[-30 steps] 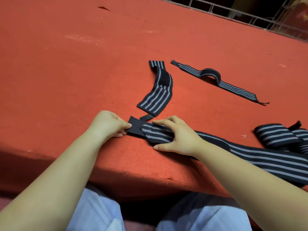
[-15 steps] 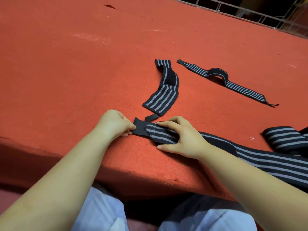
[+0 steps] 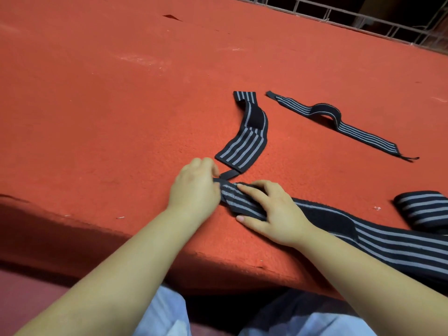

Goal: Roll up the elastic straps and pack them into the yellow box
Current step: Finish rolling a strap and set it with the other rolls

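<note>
Hands work at the near edge of a red felt-covered desk (image 3: 121, 105). Left hand (image 3: 194, 187) pinches the end of a long black grey-striped elastic strap (image 3: 378, 241); right hand (image 3: 274, 209) presses straight fingers (image 3: 249, 190) on it. Two more striped straps (image 3: 244, 139) (image 3: 339, 120) lie beyond the fingers.

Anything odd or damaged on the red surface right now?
A small dark tear marks the far red surface. The far strap humps up midway instead of lying flat. No yellow box is in view.

Both bare forearms reach forward. The left hand (image 3: 194, 187) is curled, fingertips pinching; just to its right, the right hand (image 3: 271, 209) presses down, fingers straight.
</note>
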Action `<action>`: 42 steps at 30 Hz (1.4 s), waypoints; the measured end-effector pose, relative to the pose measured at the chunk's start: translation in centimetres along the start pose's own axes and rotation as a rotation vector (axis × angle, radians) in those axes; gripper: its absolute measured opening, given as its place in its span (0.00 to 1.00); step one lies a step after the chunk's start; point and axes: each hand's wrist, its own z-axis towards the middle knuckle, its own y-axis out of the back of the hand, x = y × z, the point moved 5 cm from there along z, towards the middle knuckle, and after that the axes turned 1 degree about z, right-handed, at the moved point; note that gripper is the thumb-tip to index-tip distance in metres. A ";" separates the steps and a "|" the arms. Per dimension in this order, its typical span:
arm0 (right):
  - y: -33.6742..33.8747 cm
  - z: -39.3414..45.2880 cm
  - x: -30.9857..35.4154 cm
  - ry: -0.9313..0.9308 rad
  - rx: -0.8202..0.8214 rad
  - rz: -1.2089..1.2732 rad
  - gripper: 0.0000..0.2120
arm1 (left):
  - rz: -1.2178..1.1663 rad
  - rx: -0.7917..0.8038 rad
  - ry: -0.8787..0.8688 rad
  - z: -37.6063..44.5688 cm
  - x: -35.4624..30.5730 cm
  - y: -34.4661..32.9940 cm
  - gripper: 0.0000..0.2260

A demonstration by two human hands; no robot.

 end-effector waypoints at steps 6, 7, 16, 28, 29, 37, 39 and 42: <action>0.0 -0.6 -0.6 0.001 0.050 -0.134 0.41 | -0.012 0.252 -0.008 0.3 -1.2 -3.8 0.09; 0.2 -1.1 -1.1 -0.028 0.076 -0.161 0.43 | -0.018 0.268 0.008 0.7 -1.0 -3.8 0.11; 3.9 -10.6 -9.4 -0.432 0.118 -0.254 0.54 | 0.004 0.272 0.084 1.1 -1.2 -3.5 0.13; 7.5 -14.8 -13.3 -0.557 0.001 -0.125 0.49 | 0.071 0.430 -0.543 -4.2 -19.4 -13.1 0.17; 8.3 -15.0 -13.9 -0.561 -0.025 -0.207 0.46 | 0.111 0.463 -0.539 -4.2 -20.2 -14.2 0.19; 10.8 -15.5 -15.9 -0.609 0.163 -0.393 0.29 | 0.396 0.545 -0.467 -1.9 -21.2 -16.5 0.25; 10.8 -15.5 -15.4 -0.588 0.172 -0.388 0.27 | 0.426 0.583 -0.482 -1.3 -20.2 -15.5 0.25; 10.5 -15.3 -15.2 -0.603 0.126 -0.283 0.25 | 0.471 0.595 -0.450 0.1 -17.1 -13.2 0.25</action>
